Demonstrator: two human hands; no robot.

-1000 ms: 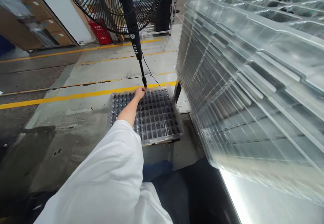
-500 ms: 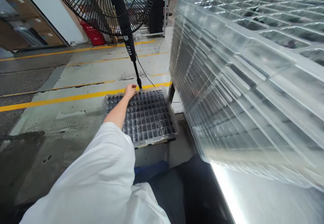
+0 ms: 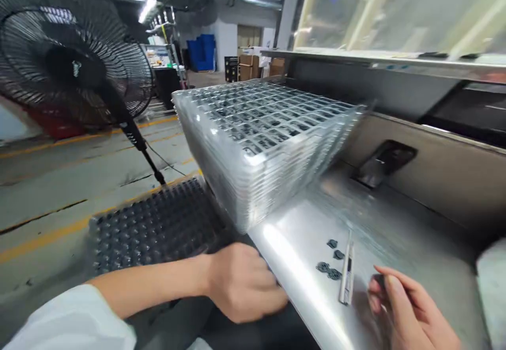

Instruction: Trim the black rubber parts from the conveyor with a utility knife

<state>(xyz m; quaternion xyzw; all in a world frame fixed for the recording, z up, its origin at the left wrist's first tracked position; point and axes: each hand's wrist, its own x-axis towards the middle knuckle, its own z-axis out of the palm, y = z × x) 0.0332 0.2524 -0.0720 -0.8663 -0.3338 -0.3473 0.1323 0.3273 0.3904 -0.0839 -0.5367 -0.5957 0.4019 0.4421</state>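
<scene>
My left hand (image 3: 245, 284) is closed, its fingers curled inward beside the front edge of the metal table (image 3: 286, 234). It is blurred, and what it holds, if anything, is hidden. Over the table at the right, my right hand (image 3: 411, 308) pinches a small dark part (image 3: 379, 280) between thumb and fingers. To its left lies a slim silver tool (image 3: 347, 271) that looks like a utility knife. Several small black round parts (image 3: 334, 274) lie beside that tool. Below and left of the table edge is a clear compartment tray (image 3: 158, 223) filled with dark pieces.
A tall stack of clear compartment trays (image 3: 272, 181) stands on the table's left part. A phone-like dark object (image 3: 385, 163) leans at the back wall. A black pedestal fan (image 3: 79, 68) stands on the floor at the left, and a shelf edge (image 3: 379, 62) runs above the table.
My left hand has come back from the low tray to the table's edge. The view has swung right and up, bringing my right hand, the small parts and the silver tool into sight.
</scene>
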